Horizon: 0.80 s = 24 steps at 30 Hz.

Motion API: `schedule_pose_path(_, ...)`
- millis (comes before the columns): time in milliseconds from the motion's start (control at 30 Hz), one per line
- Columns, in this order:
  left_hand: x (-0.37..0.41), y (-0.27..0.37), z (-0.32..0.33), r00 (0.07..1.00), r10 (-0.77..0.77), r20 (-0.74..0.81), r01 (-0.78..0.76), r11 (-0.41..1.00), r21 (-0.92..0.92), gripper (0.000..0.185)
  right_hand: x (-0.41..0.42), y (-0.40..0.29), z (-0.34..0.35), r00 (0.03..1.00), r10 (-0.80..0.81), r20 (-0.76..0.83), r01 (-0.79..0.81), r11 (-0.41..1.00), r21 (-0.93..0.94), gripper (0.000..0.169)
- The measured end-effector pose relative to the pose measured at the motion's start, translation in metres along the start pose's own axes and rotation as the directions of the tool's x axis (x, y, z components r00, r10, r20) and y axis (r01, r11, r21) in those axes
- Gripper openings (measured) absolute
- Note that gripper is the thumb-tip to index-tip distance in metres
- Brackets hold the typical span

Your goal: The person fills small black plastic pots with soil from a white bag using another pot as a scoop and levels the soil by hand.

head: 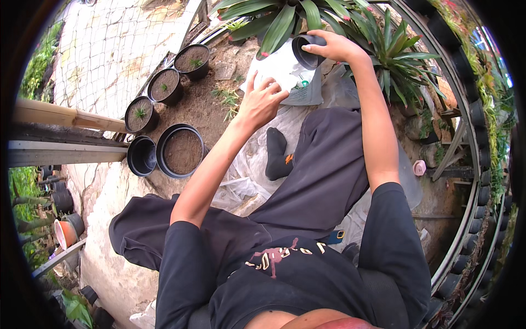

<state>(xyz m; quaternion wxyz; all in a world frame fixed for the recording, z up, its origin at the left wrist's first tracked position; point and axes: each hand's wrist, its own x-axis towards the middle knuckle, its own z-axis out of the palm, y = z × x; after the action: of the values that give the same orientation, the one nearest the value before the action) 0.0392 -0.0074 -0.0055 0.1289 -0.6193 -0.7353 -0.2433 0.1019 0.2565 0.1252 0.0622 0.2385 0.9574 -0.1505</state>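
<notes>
My right hand (337, 47) grips a small black plastic pot (306, 61) by its rim, thumb inside. The pot is tipped on its side over a white plastic bag (304, 95) that bears green printing. Near the bag's left side, my left hand (261, 102) has its index finger stretched out and the other fingers bent, with nothing visible in it. Uprooted grass-like seedlings (228, 100) lie on the soil to its left. Beyond them stand three black pots of soil, each with a small green plant: a far one (192, 61), a middle one (165, 86) and a near one (141, 114).
A wide black pot of soil (183, 152) stands beside an empty black pot (141, 156). Broad-leaved bromeliads (283, 24) overhang the bag. Wire netting (115, 53) and a bamboo pole (70, 115) border the left. Crumpled plastic sheeting (242, 185) lies under my legs; a phone (336, 236) is at my hip.
</notes>
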Motion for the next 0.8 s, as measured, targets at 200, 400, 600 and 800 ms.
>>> schedule_pose_path(200,-0.028,0.004,-0.067,0.992,-0.122,0.013,0.121,0.992,0.035,0.016,0.013,-0.025,0.041,0.904,-0.060,0.422,0.125,0.984,-0.129,0.081)
schedule_pose_path(400,-0.059,0.012,-0.105,0.988,-0.148,0.035,0.147,0.989,0.023,0.013,0.025,-0.030,0.115,0.931,-0.365,0.017,0.364,0.922,-0.136,0.081)
schedule_pose_path(600,-0.079,0.016,-0.112,0.989,-0.145,0.037,0.146,0.989,-0.006,0.012,0.001,-0.048,0.158,0.958,-0.200,-0.205,0.179,0.977,-0.117,0.089)
schedule_pose_path(800,-0.080,0.012,-0.102,0.992,-0.120,0.047,0.122,0.991,-0.060,0.015,0.010,-0.053,0.184,0.925,-0.112,-0.364,0.098,0.994,-0.057,0.082)
